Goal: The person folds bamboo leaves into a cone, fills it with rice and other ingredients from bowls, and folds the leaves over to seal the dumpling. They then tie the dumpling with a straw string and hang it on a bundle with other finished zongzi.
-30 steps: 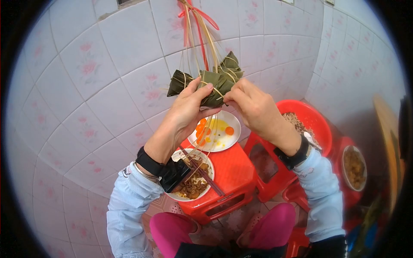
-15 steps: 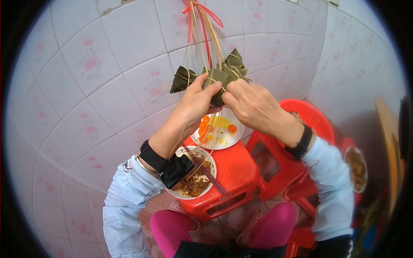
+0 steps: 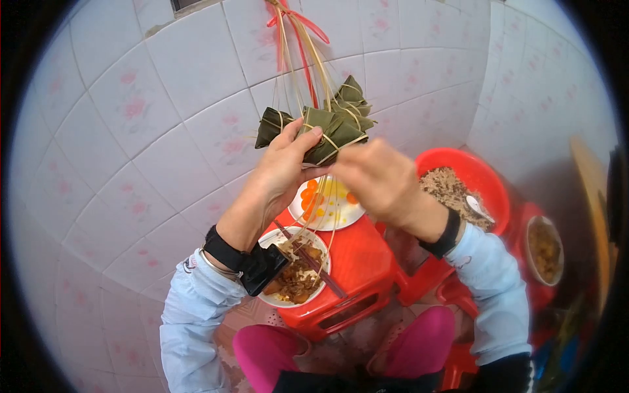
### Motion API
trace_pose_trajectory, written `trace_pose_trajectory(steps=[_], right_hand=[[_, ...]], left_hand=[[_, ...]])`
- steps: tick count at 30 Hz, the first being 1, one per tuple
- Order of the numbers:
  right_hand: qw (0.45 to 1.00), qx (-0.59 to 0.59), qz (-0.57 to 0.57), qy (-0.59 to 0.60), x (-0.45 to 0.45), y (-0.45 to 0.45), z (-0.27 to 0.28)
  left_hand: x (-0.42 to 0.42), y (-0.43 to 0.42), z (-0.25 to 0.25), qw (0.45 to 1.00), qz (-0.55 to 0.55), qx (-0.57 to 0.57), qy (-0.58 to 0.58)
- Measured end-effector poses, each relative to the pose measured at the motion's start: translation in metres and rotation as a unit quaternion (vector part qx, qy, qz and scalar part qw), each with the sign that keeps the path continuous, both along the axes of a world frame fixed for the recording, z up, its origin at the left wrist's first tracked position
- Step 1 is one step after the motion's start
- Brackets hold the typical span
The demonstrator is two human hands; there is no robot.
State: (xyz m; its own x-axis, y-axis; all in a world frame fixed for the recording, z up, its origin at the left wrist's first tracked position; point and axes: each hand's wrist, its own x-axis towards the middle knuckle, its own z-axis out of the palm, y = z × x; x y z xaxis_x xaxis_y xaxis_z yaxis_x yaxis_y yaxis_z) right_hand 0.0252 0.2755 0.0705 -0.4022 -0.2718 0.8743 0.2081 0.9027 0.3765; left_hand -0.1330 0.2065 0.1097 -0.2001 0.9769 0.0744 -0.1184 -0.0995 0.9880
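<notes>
Several green leaf-wrapped bundles hang on pale strings below a red ribbon (image 3: 306,56) in front of the tiled wall. My left hand (image 3: 278,167) grips the front leaf bundle (image 3: 327,141) from the left, thumb across its face and fingers beneath. Just below and right of that bundle, my right hand (image 3: 377,177) is closed and blurred; its fingertips appear pinched, perhaps on a strand, too smeared to make out. A darker bundle (image 3: 270,128) hangs left of my thumb. Loose string ends trail down under my hands.
On a red stool (image 3: 357,262) are a white plate (image 3: 334,223) with orange yolks and a bowl (image 3: 268,241) of brown filling with chopsticks (image 3: 314,262). At right are a red basin (image 3: 495,180) of grain, another bowl (image 3: 558,252) and a wooden board (image 3: 590,203).
My right hand has come away from the bundle's face, down and slightly left, and is now blurred. My left hand keeps its hold. The camera view has shifted a little.
</notes>
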Motion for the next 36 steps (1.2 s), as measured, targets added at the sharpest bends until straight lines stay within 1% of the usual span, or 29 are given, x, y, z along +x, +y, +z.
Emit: trace_pose_trajectory(steps=[1,3,4,5,6,7,9,10,12,13,15,16,18,19,21,22,24,28,30,31,33,36], right_hand=[[0.998,-0.042,0.004,0.054,0.000,0.006,0.005],[0.973,-0.220,0.024,0.064,0.007,0.011,0.017],[0.973,-0.220,0.024,0.065,0.012,0.018,0.017],[0.947,-0.315,0.070,0.006,0.018,0.026,0.017],[0.906,-0.405,0.114,-0.052,0.022,0.029,0.017],[0.906,-0.405,0.112,-0.051,0.023,0.029,0.018],[0.878,-0.464,0.090,-0.073,0.026,0.027,0.020],[0.879,-0.463,0.090,-0.074,0.025,0.028,0.018],[0.923,-0.369,0.100,-0.052,0.021,0.032,0.010],[0.923,-0.369,0.101,-0.052,0.019,0.033,0.006],[0.956,-0.278,0.088,-0.024,0.016,0.033,0.000],[0.956,-0.279,0.089,-0.024,0.015,0.032,-0.002],[0.988,-0.150,0.022,0.015,0.012,0.027,-0.007],[0.988,-0.150,0.022,0.015,0.012,0.025,-0.008],[0.992,-0.119,-0.036,0.013,0.011,0.021,-0.009],[0.992,-0.120,-0.036,0.013,0.008,0.021,-0.008],[0.996,-0.085,-0.012,0.024,-0.001,0.021,-0.003],[0.994,-0.110,0.004,0.022,-0.012,0.014,0.008],[0.993,-0.106,-0.047,-0.010,-0.014,0.012,0.009],[0.993,-0.106,-0.048,-0.010,-0.014,0.011,0.010],[0.993,-0.068,-0.078,-0.051,-0.015,0.008,0.012],[0.989,-0.092,-0.099,-0.069,-0.016,0.002,0.016]], left_hand=[[0.000,0.000,0.000,1.000,-0.001,-0.004,-0.008],[-0.008,0.000,0.002,1.000,-0.020,-0.007,-0.018],[-0.011,0.000,0.002,0.999,-0.041,-0.010,-0.026],[-0.011,-0.001,0.002,0.999,-0.041,-0.010,-0.027],[-0.011,-0.002,0.002,0.999,-0.043,-0.009,-0.018],[-0.010,-0.003,0.002,0.999,-0.044,-0.008,-0.009],[-0.009,-0.002,0.001,0.999,-0.039,-0.006,-0.007],[-0.009,-0.001,0.001,1.000,-0.031,-0.003,-0.004],[-0.007,-0.001,0.000,1.000,-0.018,-0.002,-0.004],[-0.006,-0.001,-0.001,1.000,-0.006,-0.002,-0.004],[-0.009,0.002,-0.002,1.000,-0.010,-0.003,-0.013],[-0.010,0.003,-0.002,1.000,-0.014,-0.004,-0.023],[-0.011,0.004,-0.003,0.999,-0.009,-0.005,-0.030],[-0.011,0.004,-0.003,0.999,-0.005,-0.004,-0.038],[-0.008,0.004,-0.004,1.000,-0.002,-0.007,-0.030],[-0.007,0.004,-0.005,1.000,0.001,-0.010,-0.022],[-0.007,0.004,-0.004,1.000,0.001,-0.012,-0.018],[-0.002,0.006,-0.004,1.000,0.010,-0.015,0.013],[-0.001,0.006,-0.005,1.000,0.014,-0.015,0.021],[-0.001,0.006,-0.006,0.999,0.017,-0.015,0.030],[0.001,0.006,-0.006,0.999,0.022,-0.010,0.031],[0.000,0.005,-0.007,0.999,0.030,-0.008,0.034]])
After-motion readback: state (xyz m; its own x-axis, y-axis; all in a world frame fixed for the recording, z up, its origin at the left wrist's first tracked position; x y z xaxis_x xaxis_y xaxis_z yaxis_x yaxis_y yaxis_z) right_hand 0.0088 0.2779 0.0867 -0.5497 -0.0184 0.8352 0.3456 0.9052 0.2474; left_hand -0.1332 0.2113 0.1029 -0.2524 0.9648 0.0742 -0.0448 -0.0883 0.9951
